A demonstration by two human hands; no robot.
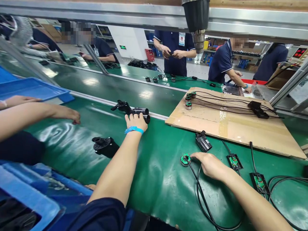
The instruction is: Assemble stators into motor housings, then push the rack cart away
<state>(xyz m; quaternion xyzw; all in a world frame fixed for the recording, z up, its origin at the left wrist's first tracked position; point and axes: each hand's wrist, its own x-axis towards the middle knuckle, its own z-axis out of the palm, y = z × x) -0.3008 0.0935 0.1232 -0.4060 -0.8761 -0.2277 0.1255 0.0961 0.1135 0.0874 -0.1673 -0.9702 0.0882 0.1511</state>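
My left hand (136, 123) reaches over the table with its fingers curled over a black cylindrical housing (146, 119). A second black housing (141, 111) lies right behind it. My right hand (211, 164) has its fingertips at the edge of a round green circuit board (185, 159), fingers bent together; the thumb is hidden. From this board a black cable (198, 189) loops toward the front. Just behind the right hand lies another black housing (203, 141), and one more housing (105, 147) rests left of my left forearm.
Cardboard (231, 125) carries several cabled round boards. Two open black boxes with circuit boards (234, 161) lie right. A power driver (197, 22) hangs overhead. A co-worker's arm (48, 112) reaches in from the left, near a blue tray (33, 88). A blue crate (29, 195) stands front left.
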